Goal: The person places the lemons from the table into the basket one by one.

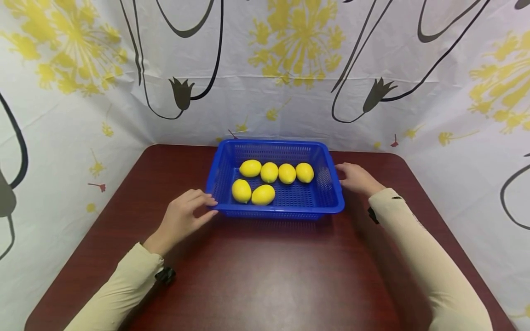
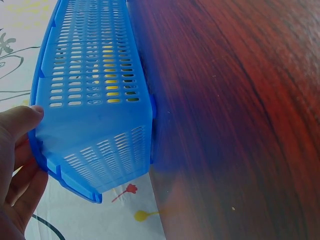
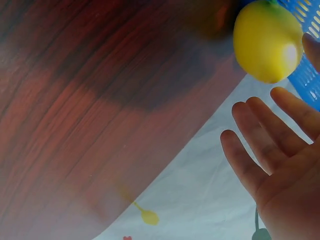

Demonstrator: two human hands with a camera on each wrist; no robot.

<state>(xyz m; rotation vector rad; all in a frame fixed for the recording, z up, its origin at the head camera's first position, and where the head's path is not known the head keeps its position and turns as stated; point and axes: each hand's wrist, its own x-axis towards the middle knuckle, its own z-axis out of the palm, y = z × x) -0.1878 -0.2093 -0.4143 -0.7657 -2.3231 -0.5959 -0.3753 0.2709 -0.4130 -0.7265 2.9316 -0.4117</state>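
Inside a blue plastic basket [image 1: 281, 209] with perforated walls lie several yellow lemons [image 1: 287, 174], four along the back and two at the front left. At its front left corner my left hand [image 1: 180, 218] pinches the rim, thumb on the outside of the wall [image 2: 100, 120] and fingers over the edge. My right hand [image 1: 358, 178] is beside the right wall. In the right wrist view its fingers [image 3: 270, 117] are spread and nearly straight, and a lemon [image 3: 268, 42] shows just beyond the fingertips, overlapping the basket's side [image 3: 305, 82].
The basket stands at the back of a dark red wood-grain table [image 1: 281, 271]. Behind it and along both sides hangs a white sheet [image 1: 232, 110] printed with yellow flowers and dark stems, close to the table's edges.
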